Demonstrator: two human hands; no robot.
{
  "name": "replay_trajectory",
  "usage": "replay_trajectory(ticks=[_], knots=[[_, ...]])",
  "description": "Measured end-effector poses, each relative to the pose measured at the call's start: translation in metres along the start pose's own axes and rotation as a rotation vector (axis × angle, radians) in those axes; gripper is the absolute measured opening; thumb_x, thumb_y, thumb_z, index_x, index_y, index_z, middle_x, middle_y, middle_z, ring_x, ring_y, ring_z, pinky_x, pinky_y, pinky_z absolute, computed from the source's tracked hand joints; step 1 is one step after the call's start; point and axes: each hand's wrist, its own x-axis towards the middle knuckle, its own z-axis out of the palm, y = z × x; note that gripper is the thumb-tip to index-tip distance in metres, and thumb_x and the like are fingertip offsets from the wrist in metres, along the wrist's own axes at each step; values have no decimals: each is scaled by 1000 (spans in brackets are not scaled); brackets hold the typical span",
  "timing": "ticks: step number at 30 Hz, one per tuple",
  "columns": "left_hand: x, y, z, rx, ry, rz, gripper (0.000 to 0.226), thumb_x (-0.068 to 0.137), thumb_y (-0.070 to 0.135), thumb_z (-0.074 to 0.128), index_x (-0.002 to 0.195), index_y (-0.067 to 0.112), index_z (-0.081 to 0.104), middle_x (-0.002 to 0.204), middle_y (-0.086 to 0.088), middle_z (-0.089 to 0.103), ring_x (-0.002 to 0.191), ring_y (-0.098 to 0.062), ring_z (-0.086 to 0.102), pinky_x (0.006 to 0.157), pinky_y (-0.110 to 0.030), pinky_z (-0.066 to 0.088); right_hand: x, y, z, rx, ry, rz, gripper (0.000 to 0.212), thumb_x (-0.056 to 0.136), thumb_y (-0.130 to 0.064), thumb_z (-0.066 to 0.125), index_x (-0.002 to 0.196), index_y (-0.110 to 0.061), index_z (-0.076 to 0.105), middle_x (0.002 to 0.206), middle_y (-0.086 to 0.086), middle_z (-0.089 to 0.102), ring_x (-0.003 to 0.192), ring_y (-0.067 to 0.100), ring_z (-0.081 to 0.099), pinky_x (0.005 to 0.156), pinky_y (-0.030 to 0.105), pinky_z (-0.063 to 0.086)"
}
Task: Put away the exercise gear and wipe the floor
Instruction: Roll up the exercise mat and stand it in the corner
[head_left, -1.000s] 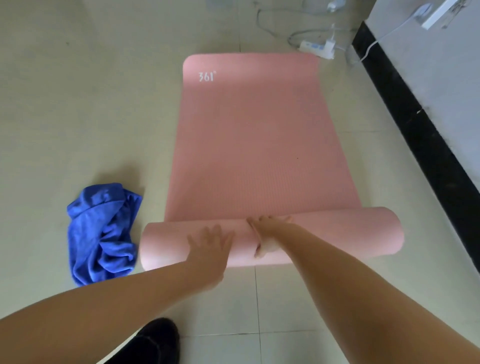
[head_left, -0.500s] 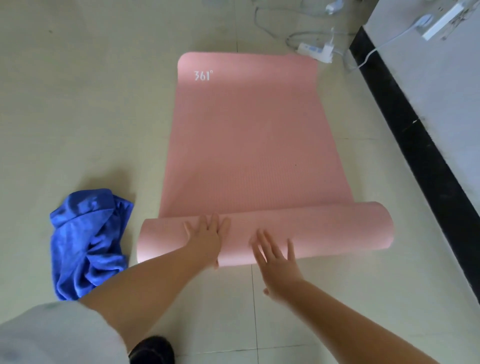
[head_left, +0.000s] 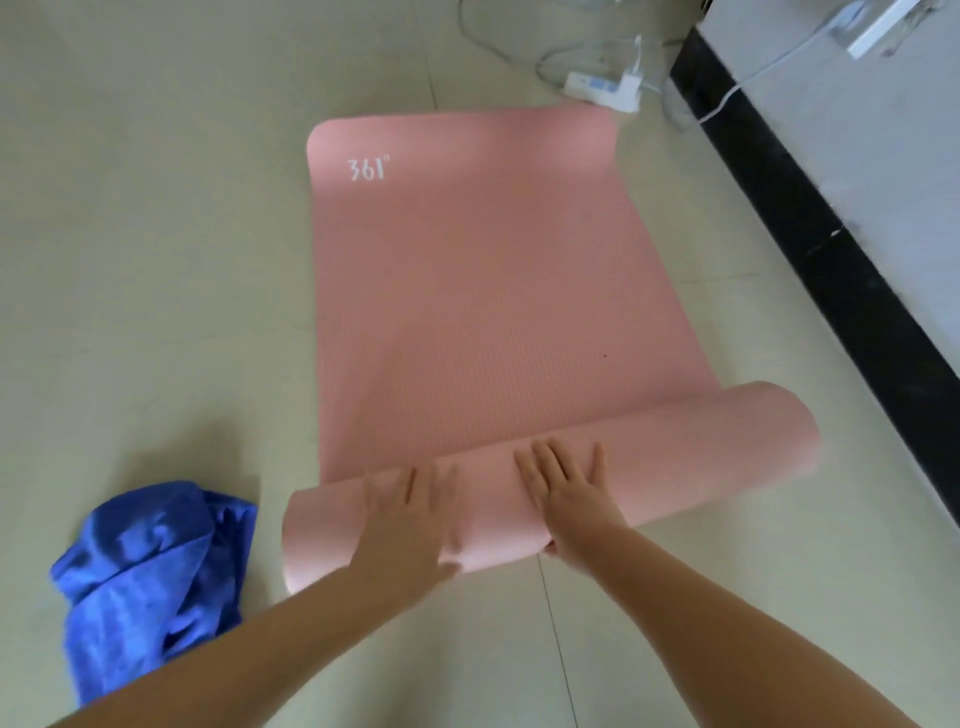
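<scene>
Both hands, left hand (head_left: 410, 512) and right hand (head_left: 569, 491), press flat with straight fingers on the half-rolled pink mat (head_left: 467, 291).

Blue cloth (head_left: 150, 571) crowds roll's left end; power strip (head_left: 602, 91) beyond mat

Matt ribbed foam mat (head_left: 483, 291), shiny blue cloth (head_left: 150, 566), smooth floor tiles (head_left: 156, 260).

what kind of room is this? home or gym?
Probably a home room, not a gym: pale tiled floor, a pink exercise mat half rolled on it, a power strip with loose cables by the wall, a blue cloth.
</scene>
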Motion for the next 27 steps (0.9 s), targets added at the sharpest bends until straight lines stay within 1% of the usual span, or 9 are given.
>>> replay_trajectory(ticks=[1, 4, 5, 9, 12, 17, 21, 23, 27], knots=[[-6, 1, 9, 15, -48, -1, 130, 38, 66, 82, 143, 3, 36, 135, -28, 50, 120, -46, 52, 77, -72, 44, 0, 0, -2, 6, -8, 2, 106, 87, -39, 61, 147, -10, -21, 158, 13, -11, 146, 32, -8, 106, 70, -2], [-2, -3, 18, -2, -188, -11, 122, 74, 56, 68, 142, 9, -22, 155, -26, -14, 143, -47, -5, 101, -73, 13, 4, 0, -11, 38, -41, 24, 106, 86, -37, 63, 149, -11, -17, 159, 10, -6, 146, 29, -5, 108, 68, -1], [5, -5, 18, -15, -214, -9, 116, 81, 50, 63, 141, 12, -29, 155, -23, -19, 143, -44, -11, 104, -71, 9, 7, 3, -17, 46, -63, 26, 107, 84, -38, 65, 149, -12, -16, 159, 8, -4, 146, 28, -4, 108, 68, 1], [32, -35, 12, -128, -243, 50, 111, 82, 46, 62, 148, 19, -23, 157, -18, -12, 145, -37, -6, 107, -70, 6, 37, 5, -51, 36, -227, 27, 114, 78, -40, 72, 150, -15, -13, 158, 5, -1, 146, 26, 0, 108, 69, 9], [43, -52, 8, -133, -272, 112, 113, 79, 52, 61, 147, 22, -24, 158, -12, -9, 146, -33, -4, 109, -68, 8, 48, 4, -70, 47, -314, 35, 114, 79, -37, 72, 150, -15, -15, 159, 7, -8, 147, 28, -6, 109, 68, 6], [83, -92, -8, -321, -403, 150, 124, 65, 62, 71, 149, 30, -16, 157, -4, 9, 142, -28, 16, 111, -55, 23, 32, -10, -73, -23, -89, -46, 92, 93, -20, 53, 148, -22, -22, 156, 11, -26, 140, 28, -29, 109, 66, -7], [111, -110, -24, -401, -553, 119, 129, 60, 59, 78, 149, 35, -12, 156, -3, 17, 141, -27, 24, 111, -43, 29, 40, -24, -62, 7, -124, -33, 116, 85, -41, 63, 131, -17, -41, 142, 13, -43, 133, 32, -37, 104, 69, -12], [116, -112, -32, -359, -532, 116, 122, 63, 59, 77, 150, 34, -6, 153, -5, 24, 139, -27, 28, 108, -42, 30, 58, -22, -67, -34, -149, -40, 120, 82, -49, 64, 135, -14, -38, 146, 14, -39, 138, 35, -30, 103, 72, -7], [108, -116, -59, -115, -260, 169, 96, 74, 59, 64, 149, 26, 14, 142, -12, 33, 134, -32, 30, 101, -50, 35, 89, -1, -86, -42, -73, -160, 113, 78, -61, 61, 150, -14, -12, 157, 16, 2, 144, 37, 7, 108, 67, 11]])
